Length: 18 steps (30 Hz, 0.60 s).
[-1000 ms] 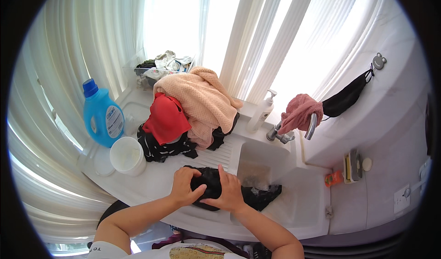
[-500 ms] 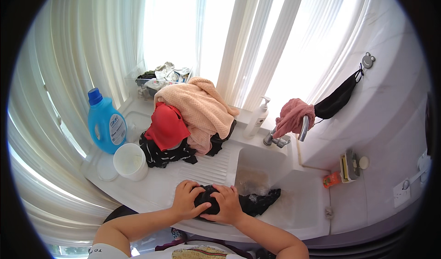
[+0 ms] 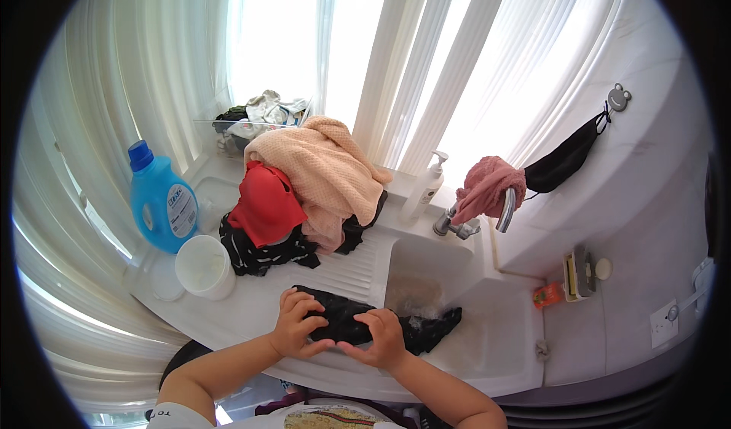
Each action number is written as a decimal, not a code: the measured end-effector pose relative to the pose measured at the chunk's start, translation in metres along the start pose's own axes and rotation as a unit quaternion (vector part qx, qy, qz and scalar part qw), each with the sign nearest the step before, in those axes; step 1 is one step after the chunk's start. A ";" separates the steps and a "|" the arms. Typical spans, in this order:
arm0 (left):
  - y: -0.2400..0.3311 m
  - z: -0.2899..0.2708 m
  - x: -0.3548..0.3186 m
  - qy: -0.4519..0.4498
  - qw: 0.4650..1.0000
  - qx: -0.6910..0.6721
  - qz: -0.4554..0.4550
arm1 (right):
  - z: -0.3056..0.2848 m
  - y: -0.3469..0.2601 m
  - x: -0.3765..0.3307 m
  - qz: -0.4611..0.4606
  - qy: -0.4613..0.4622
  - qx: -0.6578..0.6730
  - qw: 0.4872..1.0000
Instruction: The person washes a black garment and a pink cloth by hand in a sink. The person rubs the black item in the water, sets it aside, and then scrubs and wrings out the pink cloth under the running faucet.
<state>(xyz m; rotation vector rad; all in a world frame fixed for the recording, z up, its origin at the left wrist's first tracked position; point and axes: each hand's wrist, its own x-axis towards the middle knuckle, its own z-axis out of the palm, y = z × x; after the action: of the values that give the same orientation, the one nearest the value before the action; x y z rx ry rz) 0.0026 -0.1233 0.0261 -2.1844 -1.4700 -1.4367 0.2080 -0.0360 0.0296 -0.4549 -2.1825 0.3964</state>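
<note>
A wet black cloth garment (image 3: 343, 324) lies stretched across the ridged washboard (image 3: 354, 265), its far end hanging into the sink basin (image 3: 495, 345). My left hand (image 3: 295, 328) grips the garment's left end with curled fingers. On its near middle part, my right hand (image 3: 381, 341) holds the cloth with bent fingers. The two thumbs point toward each other and nearly meet at the near edge. Some of the cloth is hidden under the fingers. Frothy water shows in the basin beside the garment.
Behind the washboard sits a heap with a peach towel (image 3: 320, 162), a red garment (image 3: 266, 204) and dark cloth. Left are a blue detergent bottle (image 3: 161, 200) and a white tub (image 3: 205, 269). A pump bottle (image 3: 424, 193) and a faucet (image 3: 506, 212) draped with a pink cloth (image 3: 487, 189) stand right.
My hands have drawn apart from their bunched grip, left hand moving slightly left. The black garment, gathered under them before, is now spread flatter and longer on the washboard.
</note>
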 end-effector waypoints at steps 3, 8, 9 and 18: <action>0.006 0.018 -0.026 0.008 0.999 0.013 -0.037 | 0.034 -0.001 -0.016 0.002 0.014 -0.088 0.996; -0.089 0.074 0.026 0.023 0.956 0.025 -0.291 | 0.084 0.075 0.073 0.271 0.013 -0.179 0.946; -0.085 0.076 0.030 0.014 0.953 0.076 -0.292 | 0.084 0.073 0.077 0.354 -0.066 -0.205 0.910; 0.011 0.015 -0.042 -0.006 0.998 -0.002 -0.070 | 0.025 -0.012 -0.040 -0.017 -0.067 -0.121 0.990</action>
<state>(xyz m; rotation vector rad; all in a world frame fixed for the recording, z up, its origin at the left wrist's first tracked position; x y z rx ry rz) 0.0179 -0.1475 -0.0097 -2.1325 -1.6562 -1.4714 0.2086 -0.0678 -0.0075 -0.5354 -2.3773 0.1464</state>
